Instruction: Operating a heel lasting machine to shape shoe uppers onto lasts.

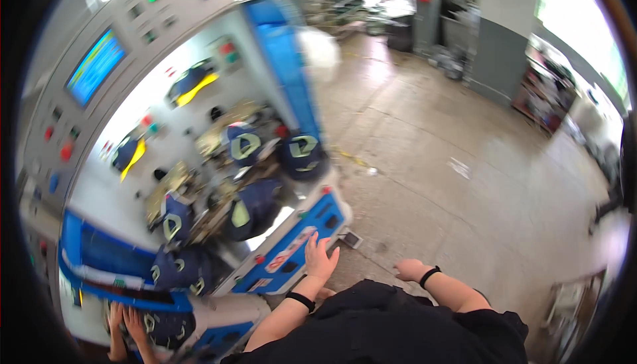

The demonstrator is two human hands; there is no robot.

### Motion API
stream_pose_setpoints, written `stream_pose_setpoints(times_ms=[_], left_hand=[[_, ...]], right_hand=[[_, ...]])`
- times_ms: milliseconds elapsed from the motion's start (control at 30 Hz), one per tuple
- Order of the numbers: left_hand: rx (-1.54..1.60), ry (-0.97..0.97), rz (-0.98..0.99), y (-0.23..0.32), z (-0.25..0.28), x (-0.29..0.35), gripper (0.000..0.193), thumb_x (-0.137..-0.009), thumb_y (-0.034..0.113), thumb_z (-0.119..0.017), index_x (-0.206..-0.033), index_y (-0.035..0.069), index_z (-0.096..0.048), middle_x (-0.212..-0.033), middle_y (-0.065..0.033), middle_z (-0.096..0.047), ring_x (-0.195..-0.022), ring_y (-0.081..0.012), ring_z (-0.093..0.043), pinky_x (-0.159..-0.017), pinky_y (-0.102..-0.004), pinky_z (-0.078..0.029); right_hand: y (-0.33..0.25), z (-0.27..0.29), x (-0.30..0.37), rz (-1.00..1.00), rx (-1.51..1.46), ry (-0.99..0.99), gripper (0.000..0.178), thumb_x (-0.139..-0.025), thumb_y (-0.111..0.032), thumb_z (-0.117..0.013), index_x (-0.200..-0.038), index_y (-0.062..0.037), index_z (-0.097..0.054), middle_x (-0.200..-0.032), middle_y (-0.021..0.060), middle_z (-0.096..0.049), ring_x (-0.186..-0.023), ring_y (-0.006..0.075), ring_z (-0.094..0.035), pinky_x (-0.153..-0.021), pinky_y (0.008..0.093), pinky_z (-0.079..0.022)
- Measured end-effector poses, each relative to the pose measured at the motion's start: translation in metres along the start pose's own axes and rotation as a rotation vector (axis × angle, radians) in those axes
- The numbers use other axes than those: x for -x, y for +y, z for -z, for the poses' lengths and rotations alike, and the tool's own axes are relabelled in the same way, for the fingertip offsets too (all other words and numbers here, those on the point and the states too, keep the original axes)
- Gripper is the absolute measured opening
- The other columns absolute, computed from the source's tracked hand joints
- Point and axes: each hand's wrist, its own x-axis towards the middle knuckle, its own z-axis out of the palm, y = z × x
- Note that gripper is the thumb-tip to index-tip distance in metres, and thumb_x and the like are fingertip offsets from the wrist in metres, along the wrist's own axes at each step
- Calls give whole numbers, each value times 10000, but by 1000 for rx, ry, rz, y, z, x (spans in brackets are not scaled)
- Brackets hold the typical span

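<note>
My left hand [322, 258] is raised in front of the machine's blue-and-white front panel [292, 251], its fingers apart and nothing in it. Out over the floor on the right, my right hand [410, 270] hangs with its fingers mostly turned from view; nothing shows in it. Inside the machine, dark navy caps with pale patches sit on metal fixtures, among them an upper cap [244, 144], a lower cap [177, 218] and a nearer cap [255, 208]. Another navy cap [302, 155] is at the right edge of the opening, and more navy caps [182, 268] lie at the near left.
Another person's hands [127, 321] rest at a second station, beside a navy cap [169, 327]. A screen [96, 65] and buttons line the machine's upper panel. Two yellow-edged pieces [196, 85] are on its back wall. A small box [350, 238] is on the floor; shelves [544, 89] stand far right.
</note>
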Motion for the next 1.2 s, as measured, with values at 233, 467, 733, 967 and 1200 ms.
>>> stream_pose_setpoints(times_ms=[233,467,733,967,1200], left_hand=[[17,-759,-320,119,-146,-1,420,-784,319,-830,-1076,39,-718,-1286,-247,-626,-1250,-411,-571,-1068,-475,-474],[-192,-1147,-453,238,-281,-11,446,-804,403,-807,-1094,68,-753,-1161,-202,-713,-1139,-380,-664,-1005,-459,-529],[-613,-1432,-662,390,-416,21,504,-815,407,-749,-1096,-11,-762,-1049,-212,-768,-1067,-337,-730,-973,-407,-557],[-509,-1355,-720,653,-570,88,440,-820,383,-739,-1053,12,-778,-1043,-209,-770,-1053,-354,-734,-947,-423,-571],[-14,-1352,-1049,968,-625,214,390,-883,339,-731,-1090,9,-748,-1011,-181,-777,-1001,-321,-748,-890,-406,-581]], right_hand=[[167,-178,246,-703,-608,505,289,-862,-197,-604,-1064,-38,-736,-1067,220,-748,-1029,398,-715,-868,507,-580],[109,-293,337,-1171,-1275,1018,359,-922,-295,-610,-1199,-95,-720,-1170,175,-733,-1086,382,-689,-925,486,-559],[157,-384,440,-1178,-1422,1244,573,-916,-423,-723,-1349,-61,-628,-1322,184,-656,-1213,350,-637,-1011,440,-521],[346,-413,603,-1467,-1362,1379,784,-875,-430,-775,-1489,-47,-473,-1461,224,-537,-1325,374,-550,-1086,468,-475],[433,-472,783,-1762,-938,1589,937,-786,-363,-854,-1541,-53,-392,-1521,236,-469,-1413,419,-439,-1180,492,-383]])
